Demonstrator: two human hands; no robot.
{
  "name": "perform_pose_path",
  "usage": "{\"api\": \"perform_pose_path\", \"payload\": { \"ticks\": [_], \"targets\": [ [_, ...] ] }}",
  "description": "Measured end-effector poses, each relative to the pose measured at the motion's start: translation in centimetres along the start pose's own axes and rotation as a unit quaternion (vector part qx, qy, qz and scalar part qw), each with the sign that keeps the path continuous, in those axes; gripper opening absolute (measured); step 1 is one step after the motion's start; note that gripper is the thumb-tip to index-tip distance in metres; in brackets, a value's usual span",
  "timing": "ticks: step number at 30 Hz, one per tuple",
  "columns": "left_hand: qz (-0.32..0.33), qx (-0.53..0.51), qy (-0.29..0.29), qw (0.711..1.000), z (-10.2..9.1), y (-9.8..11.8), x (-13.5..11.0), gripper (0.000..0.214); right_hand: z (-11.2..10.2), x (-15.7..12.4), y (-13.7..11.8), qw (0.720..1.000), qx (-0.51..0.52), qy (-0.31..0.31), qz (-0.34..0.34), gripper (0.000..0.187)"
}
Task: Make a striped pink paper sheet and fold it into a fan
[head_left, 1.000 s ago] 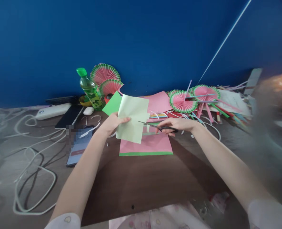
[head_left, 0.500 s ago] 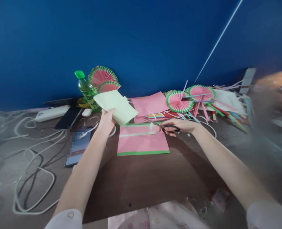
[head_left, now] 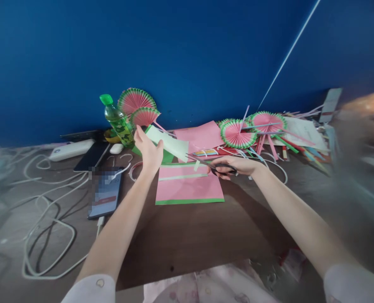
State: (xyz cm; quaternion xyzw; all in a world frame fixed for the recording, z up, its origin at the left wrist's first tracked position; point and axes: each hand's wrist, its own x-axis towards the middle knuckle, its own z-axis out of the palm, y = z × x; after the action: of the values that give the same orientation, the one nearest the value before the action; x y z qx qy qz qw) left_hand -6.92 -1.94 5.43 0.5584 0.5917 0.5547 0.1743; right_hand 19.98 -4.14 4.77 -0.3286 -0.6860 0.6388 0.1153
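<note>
My left hand is open, thumb and fingers apart, at the left edge of a pale green paper sheet. That sheet lies partly over darker green paper. In my right hand is a pair of scissors, blades pointing left. A small pale piece shows just below the blades; whether it touches my fingers is unclear. Under them lies a pink sheet with a green front edge and a pale strip across it.
Pink-and-green pleated paper fans stand at the back, by more pink paper and coloured strips. At left are a green-capped bottle, a phone, a power bank and looped white cables. A blurred person is at right.
My left hand has let go of the pale green sheet, which now rests at the back, and opened. The scissors and small pale piece have shifted slightly left.
</note>
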Motion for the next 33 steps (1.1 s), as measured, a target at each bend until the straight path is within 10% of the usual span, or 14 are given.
{"api": "perform_pose_path", "payload": {
  "ticks": [3,9,17,24,28,33],
  "targets": [
    [0.068,0.07,0.055,0.994,-0.7,0.9,-1.9,0.066,0.1,0.3,0.0,1.0,0.002,-0.005,-0.009,0.04],
    [-0.102,-0.072,-0.313,0.942,0.5,0.6,-4.1,0.026,0.6,0.7,-0.9,1.0,0.009,-0.005,-0.003,0.029],
    [-0.177,-0.134,-0.399,0.89,1.4,1.3,-4.9,0.027,0.7,0.8,-0.9,1.0,0.011,0.004,0.009,0.026],
    [-0.042,0.026,-0.373,0.927,0.6,0.7,-4.9,0.016,-0.5,0.4,0.3,0.982,-0.152,0.113,0.024,0.04],
    [0.087,0.106,-0.401,0.906,-0.4,-1.4,-5.8,0.021,-1.9,-0.6,1.1,0.905,-0.351,0.234,0.051,0.037],
    [0.222,0.167,-0.385,0.88,-1.7,-3.3,-7.8,0.04,-3.0,-2.8,2.4,0.819,-0.492,0.24,0.174,0.042]
  ]
}}
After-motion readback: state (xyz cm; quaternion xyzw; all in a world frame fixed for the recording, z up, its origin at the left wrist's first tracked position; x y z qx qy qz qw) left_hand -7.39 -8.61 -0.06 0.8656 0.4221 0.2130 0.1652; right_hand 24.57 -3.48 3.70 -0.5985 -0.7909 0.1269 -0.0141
